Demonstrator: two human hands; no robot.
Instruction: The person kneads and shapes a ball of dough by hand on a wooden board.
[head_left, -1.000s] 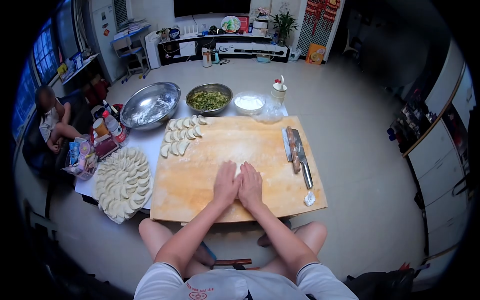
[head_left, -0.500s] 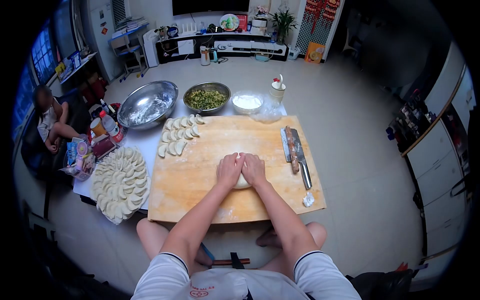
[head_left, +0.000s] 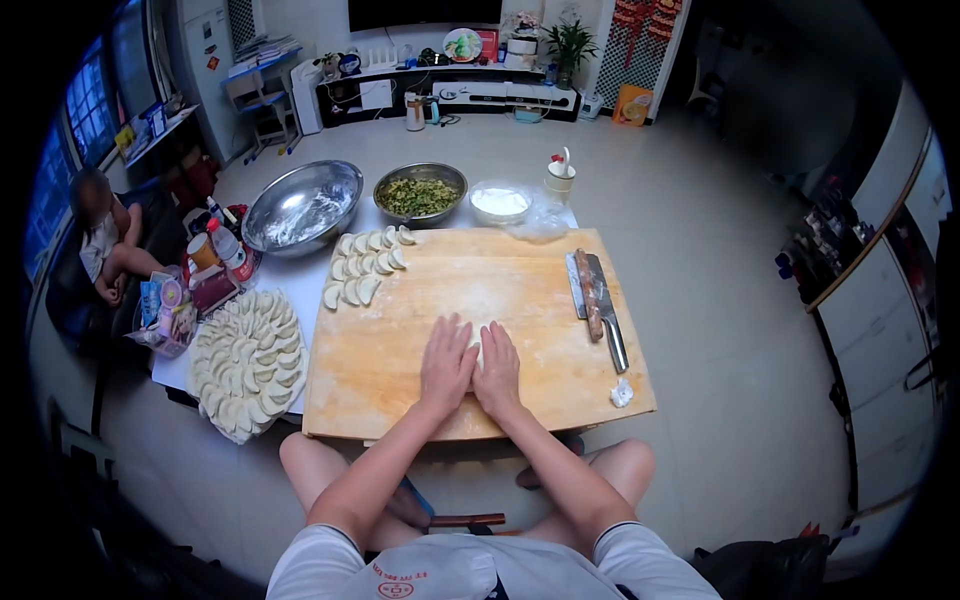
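My left hand [head_left: 448, 362] and my right hand [head_left: 496, 366] lie side by side on a lump of dough [head_left: 477, 345] near the front middle of the wooden board [head_left: 380, 390]. Both palms press on it, with the fingers stretched forward. Only a small pale strip of the dough shows between the hands; the rest is hidden beneath them. Flour dusts the wood ahead of my fingertips. Rows of crescent dumplings [head_left: 366, 264] sit at the board's far left corner.
A cleaver [head_left: 612, 330] and a short rolling pin [head_left: 588, 295] lie on the right, near a crumpled white scrap [head_left: 621, 392]. Dumplings crowd a round tray [head_left: 245, 365] at left. Behind stand a steel bowl [head_left: 270, 235], a filling bowl [head_left: 420, 215] and a flour bowl [head_left: 500, 203]. Someone sits far left.
Both hands have slid back slightly towards me. Their fingers, earlier curled over the dough, now stretch forward, and less of the dough shows.
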